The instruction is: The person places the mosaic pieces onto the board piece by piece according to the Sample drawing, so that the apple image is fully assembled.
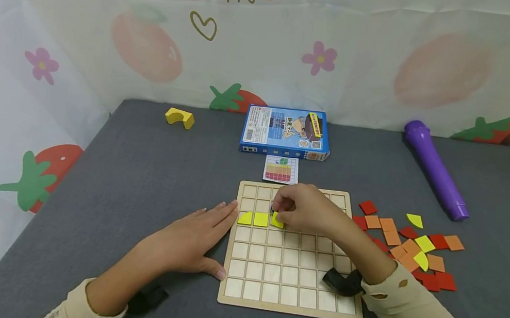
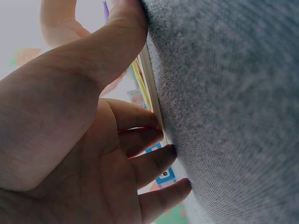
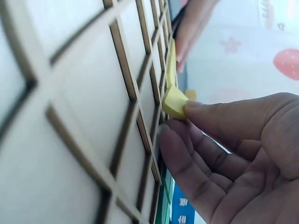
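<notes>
A wooden grid board (image 1: 290,309) lies on the grey table. My right hand (image 1: 308,208) pinches a yellow tile (image 1: 277,221) between thumb and fingers over a cell in its upper part; the right wrist view shows that tile (image 3: 175,101) tilted against the grid. To its left, a yellow tile with a rounded corner (image 1: 245,218) and a yellow square tile (image 1: 260,219) sit in neighbouring cells. My left hand (image 1: 192,240) rests on the table with extended fingers, touching the board's left edge. A small blue bit shows beside the right fingers, its kind unclear.
Loose red, orange and yellow tiles (image 1: 411,247) lie scattered right of the board, near my right forearm. Behind the board are a picture card (image 1: 281,170) and a blue box (image 1: 286,131). A purple tube-like object (image 1: 436,170) lies back right, a yellow arched block (image 1: 179,117) back left.
</notes>
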Demonstrator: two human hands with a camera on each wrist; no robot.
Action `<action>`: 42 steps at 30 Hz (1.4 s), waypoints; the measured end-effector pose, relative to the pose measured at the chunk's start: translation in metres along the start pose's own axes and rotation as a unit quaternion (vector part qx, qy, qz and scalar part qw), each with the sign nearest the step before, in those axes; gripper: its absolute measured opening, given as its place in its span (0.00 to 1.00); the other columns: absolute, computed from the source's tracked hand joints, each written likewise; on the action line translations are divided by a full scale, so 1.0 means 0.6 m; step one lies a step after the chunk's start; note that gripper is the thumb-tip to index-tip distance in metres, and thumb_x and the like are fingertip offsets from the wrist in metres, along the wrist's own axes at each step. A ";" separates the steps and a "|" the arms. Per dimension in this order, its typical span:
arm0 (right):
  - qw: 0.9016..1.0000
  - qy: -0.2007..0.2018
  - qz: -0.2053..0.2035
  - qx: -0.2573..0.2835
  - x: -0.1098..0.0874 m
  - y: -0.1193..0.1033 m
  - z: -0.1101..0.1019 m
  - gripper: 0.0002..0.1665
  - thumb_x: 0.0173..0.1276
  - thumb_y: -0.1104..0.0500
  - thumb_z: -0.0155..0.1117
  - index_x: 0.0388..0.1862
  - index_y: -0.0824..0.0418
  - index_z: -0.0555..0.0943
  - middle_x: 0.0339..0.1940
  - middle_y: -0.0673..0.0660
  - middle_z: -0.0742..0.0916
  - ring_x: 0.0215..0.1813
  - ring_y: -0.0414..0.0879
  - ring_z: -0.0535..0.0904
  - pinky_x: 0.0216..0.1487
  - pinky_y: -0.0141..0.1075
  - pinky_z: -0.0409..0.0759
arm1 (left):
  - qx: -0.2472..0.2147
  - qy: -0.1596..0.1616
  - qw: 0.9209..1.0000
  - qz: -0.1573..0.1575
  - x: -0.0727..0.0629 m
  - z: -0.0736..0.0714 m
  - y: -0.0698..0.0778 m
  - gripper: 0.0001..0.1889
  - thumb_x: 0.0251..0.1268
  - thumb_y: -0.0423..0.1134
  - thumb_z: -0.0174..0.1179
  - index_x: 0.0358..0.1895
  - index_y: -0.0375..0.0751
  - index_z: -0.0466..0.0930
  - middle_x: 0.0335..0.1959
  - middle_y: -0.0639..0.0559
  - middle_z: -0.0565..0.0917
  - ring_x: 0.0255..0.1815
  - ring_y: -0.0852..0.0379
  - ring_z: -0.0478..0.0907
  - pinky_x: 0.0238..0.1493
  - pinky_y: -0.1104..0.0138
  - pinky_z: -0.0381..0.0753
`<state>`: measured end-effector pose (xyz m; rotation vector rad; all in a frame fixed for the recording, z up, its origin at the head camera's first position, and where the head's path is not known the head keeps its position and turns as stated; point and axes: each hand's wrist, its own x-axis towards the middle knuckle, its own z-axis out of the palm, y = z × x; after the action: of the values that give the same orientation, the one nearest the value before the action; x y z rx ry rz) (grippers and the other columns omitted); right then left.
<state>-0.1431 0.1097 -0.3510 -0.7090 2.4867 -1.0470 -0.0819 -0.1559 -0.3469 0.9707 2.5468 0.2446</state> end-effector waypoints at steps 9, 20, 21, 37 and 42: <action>0.999 0.021 -0.013 -0.044 -0.001 -0.010 0.011 0.08 0.62 0.69 0.70 0.27 0.57 0.85 0.25 0.46 0.84 0.30 0.42 0.77 0.36 0.36 0.79 | -0.001 0.000 1.000 -0.004 0.001 0.001 0.000 0.59 0.56 0.66 0.67 0.80 0.34 0.46 0.82 0.42 0.45 0.80 0.44 0.46 0.73 0.46 0.55; 0.997 0.059 0.014 -0.046 -0.044 0.017 -0.028 0.07 0.67 0.68 0.66 0.32 0.58 0.87 0.29 0.48 0.85 0.33 0.43 0.78 0.38 0.40 0.78 | -0.001 -0.004 1.000 -0.006 0.000 -0.002 0.002 0.59 0.56 0.65 0.67 0.80 0.34 0.45 0.82 0.42 0.44 0.80 0.44 0.46 0.73 0.46 0.55; 0.997 0.062 0.021 -0.047 -0.052 0.022 -0.036 0.07 0.67 0.67 0.66 0.33 0.58 0.87 0.29 0.48 0.86 0.33 0.44 0.78 0.38 0.40 0.78 | -0.001 -0.005 1.000 -0.006 0.001 -0.001 0.002 0.60 0.56 0.65 0.67 0.80 0.34 0.45 0.82 0.42 0.44 0.80 0.44 0.46 0.73 0.45 0.55; 0.970 0.098 0.118 -0.187 -0.186 0.167 -0.171 0.14 0.64 0.70 0.65 0.49 0.71 0.84 0.42 0.68 0.86 0.42 0.62 0.82 0.38 0.55 0.80 | 0.003 -0.024 0.999 -0.026 0.004 -0.002 0.003 0.61 0.55 0.67 0.67 0.81 0.37 0.44 0.82 0.45 0.43 0.81 0.46 0.44 0.74 0.47 0.53; 0.966 0.085 0.116 -0.216 -0.201 0.197 -0.191 0.16 0.59 0.71 0.68 0.47 0.73 0.84 0.41 0.70 0.86 0.41 0.62 0.82 0.41 0.58 0.79 | 0.005 -0.028 0.999 -0.031 0.006 -0.003 0.004 0.61 0.54 0.66 0.67 0.81 0.37 0.44 0.82 0.46 0.43 0.81 0.46 0.44 0.74 0.47 0.53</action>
<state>-0.1382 0.3136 -0.3472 -0.4360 2.8991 -0.5023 -0.0837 -0.1515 -0.3456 0.8882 2.5249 0.1844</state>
